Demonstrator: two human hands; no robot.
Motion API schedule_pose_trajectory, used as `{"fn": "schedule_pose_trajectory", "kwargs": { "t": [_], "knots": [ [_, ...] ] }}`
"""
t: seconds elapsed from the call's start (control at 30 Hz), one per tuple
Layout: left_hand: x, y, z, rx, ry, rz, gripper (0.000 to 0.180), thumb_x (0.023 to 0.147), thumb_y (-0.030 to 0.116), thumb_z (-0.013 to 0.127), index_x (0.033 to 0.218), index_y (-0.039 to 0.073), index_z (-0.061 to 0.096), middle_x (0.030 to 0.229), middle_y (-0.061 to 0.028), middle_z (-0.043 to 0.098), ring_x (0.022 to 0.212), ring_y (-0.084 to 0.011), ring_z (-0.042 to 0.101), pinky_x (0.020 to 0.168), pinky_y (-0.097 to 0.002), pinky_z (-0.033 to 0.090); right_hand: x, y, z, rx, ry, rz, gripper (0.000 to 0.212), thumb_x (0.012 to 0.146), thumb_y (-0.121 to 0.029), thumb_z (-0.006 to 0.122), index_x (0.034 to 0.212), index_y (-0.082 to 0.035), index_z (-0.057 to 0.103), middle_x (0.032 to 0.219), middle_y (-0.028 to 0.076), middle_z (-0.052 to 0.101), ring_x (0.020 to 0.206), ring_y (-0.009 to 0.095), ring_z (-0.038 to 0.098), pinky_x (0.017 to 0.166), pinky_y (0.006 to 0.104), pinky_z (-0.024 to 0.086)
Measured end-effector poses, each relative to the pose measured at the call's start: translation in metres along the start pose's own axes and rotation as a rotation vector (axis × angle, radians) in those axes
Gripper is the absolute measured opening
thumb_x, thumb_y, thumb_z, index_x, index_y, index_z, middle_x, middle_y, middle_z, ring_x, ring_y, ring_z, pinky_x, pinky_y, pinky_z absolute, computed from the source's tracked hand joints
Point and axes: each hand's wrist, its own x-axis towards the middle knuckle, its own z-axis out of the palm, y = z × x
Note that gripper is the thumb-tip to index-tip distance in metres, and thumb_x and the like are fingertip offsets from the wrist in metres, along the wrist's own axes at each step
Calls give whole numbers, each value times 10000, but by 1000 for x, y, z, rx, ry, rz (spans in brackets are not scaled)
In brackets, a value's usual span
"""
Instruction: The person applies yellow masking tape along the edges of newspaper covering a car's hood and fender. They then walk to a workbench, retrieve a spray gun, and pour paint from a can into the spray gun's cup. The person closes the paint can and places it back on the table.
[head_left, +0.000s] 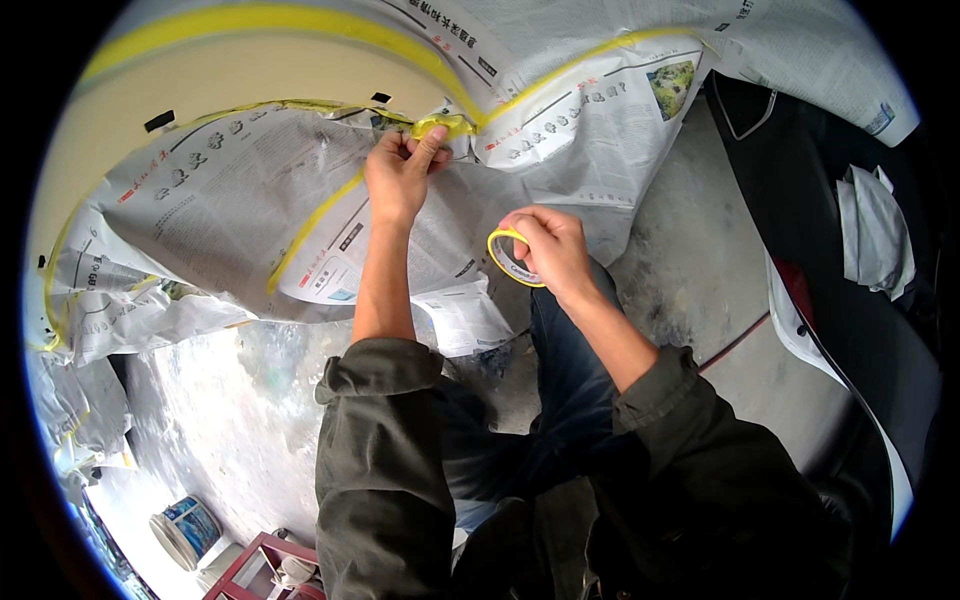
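My left hand (400, 172) is closed, with thumb and fingers pinching a crumpled bit of yellow masking tape (455, 126) where the newspaper edges meet a cream-coloured curved panel (270, 70). Lower and to the right, my right hand (555, 250) grips a roll of yellow masking tape (497, 262), held on edge with its open core showing. Printed newspaper sheets (230, 200) hang below the panel, their upper edge lined with yellow tape. More newspaper (590, 120) spreads to the right of my left hand, bordered by another yellow strip (590, 52).
To the right stands a large black panel (760, 170) with crumpled grey paper (877, 235) on it. At the lower left, a blue-and-white bucket (187, 530) sits near a dark red frame (255, 572). The grey floor (220, 400) is stained. My knee (565, 340) is beneath my right hand.
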Motion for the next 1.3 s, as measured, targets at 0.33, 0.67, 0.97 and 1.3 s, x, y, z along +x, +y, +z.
{"fn": "schedule_pose_trajectory", "kwargs": {
  "t": [0.33, 0.67, 0.97, 1.3],
  "knots": [
    [-3, 29, -22, 398, 44, 143, 245, 886, 193, 693, 876, -51, 696, 741, -106, 706, 678, -119, 671, 651, -248, 525, -3, 5, -2, 30, -18, 2, 187, 863, -139, 552, 842, -30, 702, 591, -21, 556, 483, 31, 428, 450, 218, 330],
    [-14, 61, -25, 504, 136, 76, 279, 832, 201, 757, 913, -60, 696, 784, -102, 720, 686, -112, 673, 643, -232, 522, -8, 11, 3, 52, -34, -19, 181, 859, -115, 550, 838, -12, 697, 595, -11, 561, 516, 36, 472, 459, 214, 340],
    [-27, 94, -27, 487, 329, 137, 261, 784, 184, 798, 813, -50, 684, 703, -84, 695, 642, -110, 638, 646, -238, 510, -10, 13, 2, 77, -37, 60, 176, 876, -120, 558, 848, -19, 698, 594, -17, 539, 492, 33, 430, 448, 205, 326],
    [-42, 128, -37, -181, 472, 390, 164, 847, 43, 725, 951, -68, 665, 875, -109, 687, 775, -162, 668, 758, -279, 560, -11, 13, 11, 99, -60, 70, 153, 882, -104, 582, 838, -1, 687, 583, -15, 530, 446, 33, 383, 413, 210, 281]
  ]
}}
